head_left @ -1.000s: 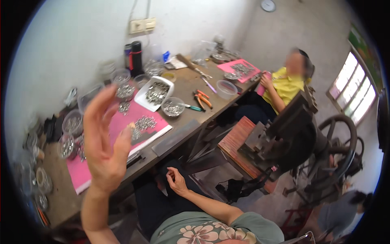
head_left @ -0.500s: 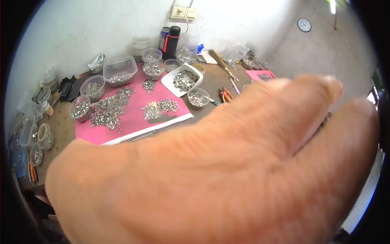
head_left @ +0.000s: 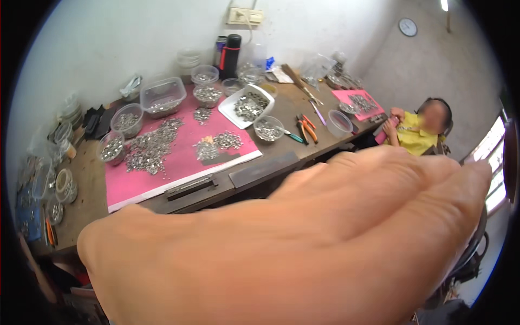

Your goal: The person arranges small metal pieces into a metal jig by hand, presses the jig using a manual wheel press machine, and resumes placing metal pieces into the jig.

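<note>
A very large, close hand, which looks like my left hand, fills the lower middle of the view, slightly blurred. Its fingers stretch toward the right, lying side by side, and no object shows in them. Beneath and behind it, the hand covers the near bench edge. My right hand is not in view. Beyond the hand lies a pink sheet bearing a pile of small shiny metal pieces. A white tray and several clear tubs, among them a rectangular one, hold similar pieces.
Orange-handled pliers, a clear tub and a straw brush lie on the bench. A black flask stands by the wall. A person in yellow sits at the right, beside another pink sheet.
My hand has dropped lower in the view. More of the bench's front edge, the pliers and the seated person now show.
</note>
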Demonstrator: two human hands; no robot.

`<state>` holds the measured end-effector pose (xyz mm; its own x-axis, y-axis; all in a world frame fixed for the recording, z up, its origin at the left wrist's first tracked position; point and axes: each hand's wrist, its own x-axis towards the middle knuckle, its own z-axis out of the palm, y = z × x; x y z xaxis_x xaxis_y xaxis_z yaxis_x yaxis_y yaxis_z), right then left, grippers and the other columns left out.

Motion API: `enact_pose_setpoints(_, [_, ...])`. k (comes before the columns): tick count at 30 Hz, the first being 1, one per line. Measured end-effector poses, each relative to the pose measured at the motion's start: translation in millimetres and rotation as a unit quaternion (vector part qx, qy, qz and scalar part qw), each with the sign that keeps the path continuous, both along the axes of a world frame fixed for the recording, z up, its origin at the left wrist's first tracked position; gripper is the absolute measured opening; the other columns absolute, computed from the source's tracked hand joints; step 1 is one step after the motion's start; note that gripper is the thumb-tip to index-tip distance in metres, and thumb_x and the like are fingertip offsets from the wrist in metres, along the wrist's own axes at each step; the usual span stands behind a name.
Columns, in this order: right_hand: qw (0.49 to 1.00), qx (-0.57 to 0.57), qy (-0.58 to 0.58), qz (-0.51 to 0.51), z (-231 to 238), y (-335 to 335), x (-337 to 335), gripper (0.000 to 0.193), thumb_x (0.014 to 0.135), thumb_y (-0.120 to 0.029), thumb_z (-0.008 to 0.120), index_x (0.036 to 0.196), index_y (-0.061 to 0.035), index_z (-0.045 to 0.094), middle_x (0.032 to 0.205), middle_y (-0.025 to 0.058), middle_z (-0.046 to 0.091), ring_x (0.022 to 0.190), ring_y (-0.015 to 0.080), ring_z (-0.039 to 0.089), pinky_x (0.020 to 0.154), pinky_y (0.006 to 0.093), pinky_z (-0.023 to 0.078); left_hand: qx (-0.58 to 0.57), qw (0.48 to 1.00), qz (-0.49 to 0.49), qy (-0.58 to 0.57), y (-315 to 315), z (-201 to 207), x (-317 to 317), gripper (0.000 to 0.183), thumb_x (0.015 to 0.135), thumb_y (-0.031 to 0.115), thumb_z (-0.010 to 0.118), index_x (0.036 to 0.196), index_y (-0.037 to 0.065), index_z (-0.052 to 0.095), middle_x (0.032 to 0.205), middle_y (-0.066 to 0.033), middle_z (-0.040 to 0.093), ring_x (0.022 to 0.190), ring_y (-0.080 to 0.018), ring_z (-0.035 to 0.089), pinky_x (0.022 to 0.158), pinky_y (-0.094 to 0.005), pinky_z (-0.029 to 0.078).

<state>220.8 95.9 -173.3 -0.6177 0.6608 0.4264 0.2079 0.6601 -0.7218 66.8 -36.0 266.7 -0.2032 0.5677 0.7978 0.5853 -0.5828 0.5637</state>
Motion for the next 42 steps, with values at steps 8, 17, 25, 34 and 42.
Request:
enact_pose_setpoints(8, [0.992, -0.060, 0.076, 0.077, -74.7, 20.9, 0.4, 0.023, 0.103, -0.007, 0.046, 0.121, 0.0033, 0.057, 0.120, 0.0274, 0.057, 0.107, 0.0464, 0.056, 0.090, 0.0483, 0.048, -0.019, 0.999, 0.005, -0.033, -10.9, -14.7, -7.2, 0.076, 0.087, 0.035, 0.068, 0.149, 0.000, 0.043, 0.148, -0.0229, 0.050, 0.140, -0.0414, 0.046, 0.114, -0.0519, 0.037])
enact_pose_setpoints(17, [0.982, -0.082, 0.027, 0.170, -78.4, 12.1, 6.8, 0.022, 0.101, -0.004, 0.048, 0.120, 0.0025, 0.058, 0.118, 0.0268, 0.057, 0.105, 0.0461, 0.056, 0.089, 0.0487, 0.047, -0.060, 0.991, 0.098, -0.071, -68.5, -37.5, -23.1, 0.078, 0.087, 0.037, 0.069, 0.150, 0.000, 0.042, 0.147, -0.0234, 0.051, 0.140, -0.0420, 0.046, 0.114, -0.0528, 0.036])
enact_pose_setpoints(25, [0.989, -0.051, 0.002, 0.141, -79.6, 12.6, 4.4, 0.022, 0.099, -0.002, 0.049, 0.119, 0.0018, 0.058, 0.115, 0.0262, 0.057, 0.103, 0.0459, 0.056, 0.088, 0.0490, 0.047, -0.058, 0.993, 0.062, -0.087, -60.4, -44.7, -26.0, 0.079, 0.087, 0.039, 0.069, 0.150, -0.001, 0.042, 0.146, -0.0239, 0.052, 0.140, -0.0426, 0.046, 0.114, -0.0536, 0.035])
enact_pose_setpoints(34, [0.996, -0.007, -0.051, 0.078, -45.0, 8.7, 14.2, 0.023, 0.096, 0.001, 0.052, 0.118, 0.0000, 0.061, 0.113, 0.0232, 0.058, 0.100, 0.0438, 0.057, 0.086, 0.0501, 0.047, -0.058, 0.995, -0.011, -0.076, -38.0, -42.1, -27.2, 0.081, 0.087, 0.042, 0.069, 0.150, -0.001, 0.041, 0.145, -0.0244, 0.052, 0.140, -0.0433, 0.045, 0.115, -0.0544, 0.034])
enact_pose_setpoints(42, [0.999, 0.036, 0.032, -0.013, -40.0, 4.3, -3.5, 0.017, 0.089, 0.002, 0.063, 0.103, -0.0039, 0.069, 0.092, 0.0126, 0.064, 0.080, 0.0277, 0.065, 0.071, 0.0385, 0.053, -0.071, 0.988, 0.077, -0.110, -92.0, -54.3, -25.2, 0.083, 0.087, 0.043, 0.070, 0.151, -0.001, 0.041, 0.145, -0.0248, 0.053, 0.139, -0.0439, 0.045, 0.115, -0.0552, 0.033])
